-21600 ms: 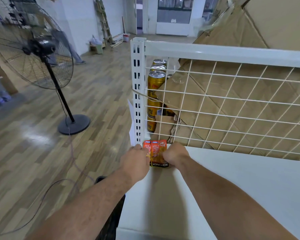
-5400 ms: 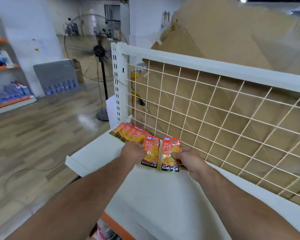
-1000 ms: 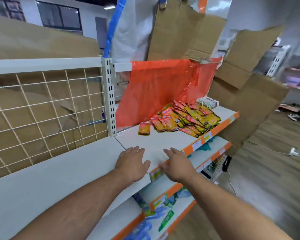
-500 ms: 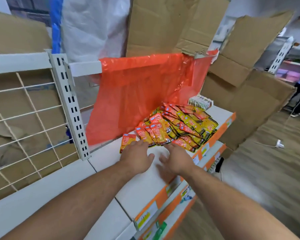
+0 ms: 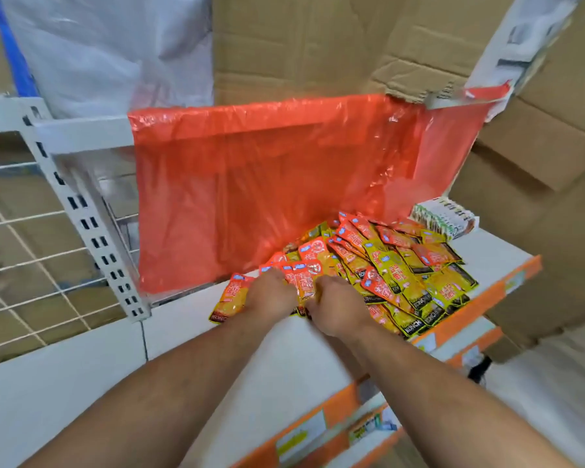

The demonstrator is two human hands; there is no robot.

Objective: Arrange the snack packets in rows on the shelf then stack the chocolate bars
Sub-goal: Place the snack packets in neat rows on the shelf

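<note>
Plainly, left hand [image 5: 271, 297], right hand [image 5: 335, 309] on KONCHEW snack packets [image 5: 390, 265], shelf [image 5: 213, 352]

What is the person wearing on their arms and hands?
Nothing that shows. Both forearms are bare, with no sleeves in view. The left hand and right hand have no gloves, and no watch, bracelet or ring can be seen.

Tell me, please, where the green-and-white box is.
Head view, right side: the green-and-white box sits at the back of the shelf, behind the snack packets, beside the orange sheet.
</note>
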